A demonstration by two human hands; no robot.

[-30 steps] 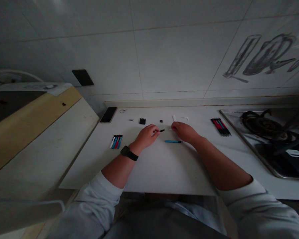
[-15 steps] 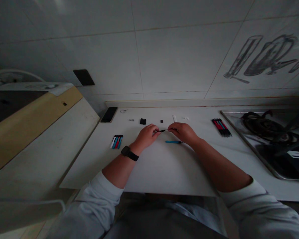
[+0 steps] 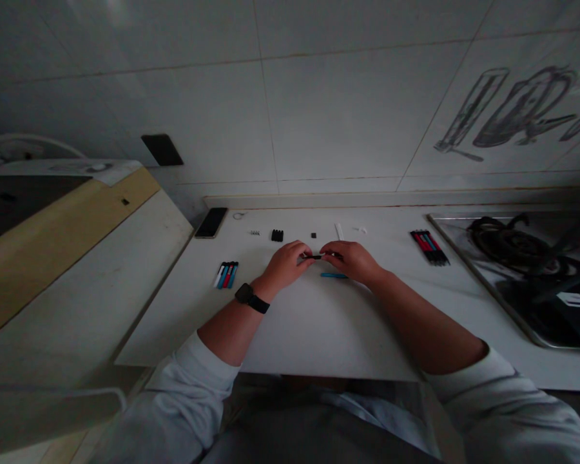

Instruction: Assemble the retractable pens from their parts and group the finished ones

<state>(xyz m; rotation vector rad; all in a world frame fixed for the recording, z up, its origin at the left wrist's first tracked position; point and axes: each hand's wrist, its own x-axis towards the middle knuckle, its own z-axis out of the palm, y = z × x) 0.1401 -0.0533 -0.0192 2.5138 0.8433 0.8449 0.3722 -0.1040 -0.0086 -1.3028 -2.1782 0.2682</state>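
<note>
Left hand (image 3: 286,263) pinched black part (image 3: 316,257) between both hands, on the far side of blue pen (image 3: 333,276). Right hand (image 3: 354,259): fingers narrowed at its right end, hold unclear. Part judged light, stiff, perhaps slippery; best gripped around its left end.

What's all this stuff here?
Slim piece: one, black, centre
Barrel: one, blue, centre
Barrel row: four, white/blue/red, left
Pens: several, black/red/blue, right
Phone: one, dark, left
Ring: one, pale, beside phone
Springlike bits: several, silvery, left
Cluster: one, black, centre
Square: one, black, centre
Strips: some, white, centre
Flecks: several, white, beside strips
Counter: one, white, underneath
Stove: one, dark, right
Wall: one, grey, behind
Wall plate: one, black, left
Wall drawings: several, dark, right
Side panel: one, white, left
Watch: one, black, left
Sleeves: two, grey, bottom
Left hand: one, centre
Right hand: one, centre
</note>
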